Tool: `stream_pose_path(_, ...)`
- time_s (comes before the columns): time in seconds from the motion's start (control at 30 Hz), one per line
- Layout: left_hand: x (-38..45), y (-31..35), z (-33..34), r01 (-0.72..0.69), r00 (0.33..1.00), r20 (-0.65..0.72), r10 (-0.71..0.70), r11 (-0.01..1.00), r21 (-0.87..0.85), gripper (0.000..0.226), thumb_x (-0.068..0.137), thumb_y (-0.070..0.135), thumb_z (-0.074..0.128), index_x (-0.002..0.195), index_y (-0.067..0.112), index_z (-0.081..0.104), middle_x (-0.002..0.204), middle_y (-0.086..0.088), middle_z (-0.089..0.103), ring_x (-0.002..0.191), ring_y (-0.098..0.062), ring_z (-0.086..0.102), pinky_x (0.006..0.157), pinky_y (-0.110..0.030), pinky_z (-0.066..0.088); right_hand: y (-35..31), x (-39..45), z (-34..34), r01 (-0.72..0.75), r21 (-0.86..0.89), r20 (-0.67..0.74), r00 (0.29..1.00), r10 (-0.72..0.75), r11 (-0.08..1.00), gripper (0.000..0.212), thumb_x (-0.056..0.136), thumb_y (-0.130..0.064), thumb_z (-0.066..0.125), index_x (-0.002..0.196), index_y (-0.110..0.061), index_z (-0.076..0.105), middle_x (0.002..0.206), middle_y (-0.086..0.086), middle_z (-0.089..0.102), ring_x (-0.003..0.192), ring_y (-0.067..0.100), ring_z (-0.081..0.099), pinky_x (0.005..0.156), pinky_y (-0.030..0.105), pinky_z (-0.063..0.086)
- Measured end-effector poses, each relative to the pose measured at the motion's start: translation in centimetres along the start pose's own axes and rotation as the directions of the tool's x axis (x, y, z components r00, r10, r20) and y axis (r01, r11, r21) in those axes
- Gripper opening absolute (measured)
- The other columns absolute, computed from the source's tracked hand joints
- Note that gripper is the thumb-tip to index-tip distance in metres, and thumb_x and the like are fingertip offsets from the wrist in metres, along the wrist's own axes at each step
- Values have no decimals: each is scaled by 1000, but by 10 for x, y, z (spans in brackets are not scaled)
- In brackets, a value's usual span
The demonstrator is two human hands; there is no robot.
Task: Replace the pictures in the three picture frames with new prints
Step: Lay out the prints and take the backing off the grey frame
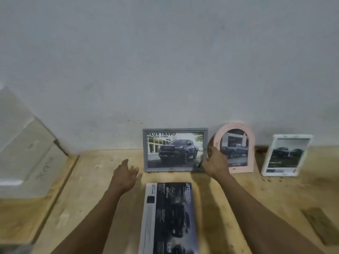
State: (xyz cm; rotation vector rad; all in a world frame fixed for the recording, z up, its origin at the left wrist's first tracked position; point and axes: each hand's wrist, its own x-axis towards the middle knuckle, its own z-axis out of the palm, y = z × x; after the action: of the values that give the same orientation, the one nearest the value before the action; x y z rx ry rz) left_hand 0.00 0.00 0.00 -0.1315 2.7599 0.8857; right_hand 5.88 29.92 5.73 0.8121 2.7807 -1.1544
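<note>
Grey rectangular picture frame (175,149) stands upright against the wall (165,61) at the back of the wooden table (275,195), landscape, showing a dark pickup truck print with "HILUX TRAVO" text. My right hand (215,163) is at its right edge, between it and the pink arched picture frame (235,149); fingers curled near the grey frame's side, but blur hides whether my grip actually has hold of it, cannot tell. My left hand (124,176) hovers off the grey frame's left side, fingers spread and relaxed, grip holding nothing, not touching the frame. Pink arched frame stands just right of the grey one, also a truck picture inside. White rectangular picture frame (287,154) stands further right, portrait, leaning back, dark vehicle print. Flat on the table in front of the grey frame, between my forearms, lies a dark printed brochure sheet (169,219) with vehicle pictures. White foam boxes (23,143) sit at far left.
</note>
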Motion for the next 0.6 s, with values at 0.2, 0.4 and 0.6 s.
stream_pose_path(0.2, 72, 8, 41, 29, 996, 86, -21, 996, -89, 69, 100, 29, 55, 153, 0, 24, 152, -23, 39, 138, -40, 40, 112, -45, 34, 12, 51, 33, -105, -2, 12, 994, 105, 995, 43, 91, -7, 58, 133, -9, 48, 116, 13, 59, 95, 23, 52, 79, 23, 37)
stream_pose_path(0.4, 118, 6, 54, 32, 996, 93, -15, 981, -192, 59, 102, 23, 49, 154, 6, 25, 148, -20, 45, 131, -39, 48, 106, -51, 44, 7, 95, 60, -231, 39, -65, 970, 233, 972, 51, 86, -3, 61, 132, -7, 41, 117, 16, 58, 101, 31, 56, 81, 33, 44)
stream_pose_path(0.6, 133, 3, 63, -25, 992, 115, 50, 978, -208, 31, 105, 20, 40, 130, 5, 51, 127, -18, 61, 114, -36, 58, 82, -34, 43, 8, 110, 77, -308, 84, -39, 949, 312, 948, 64, 86, -2, 58, 143, -10, 30, 125, 18, 55, 111, 36, 54, 91, 37, 45)
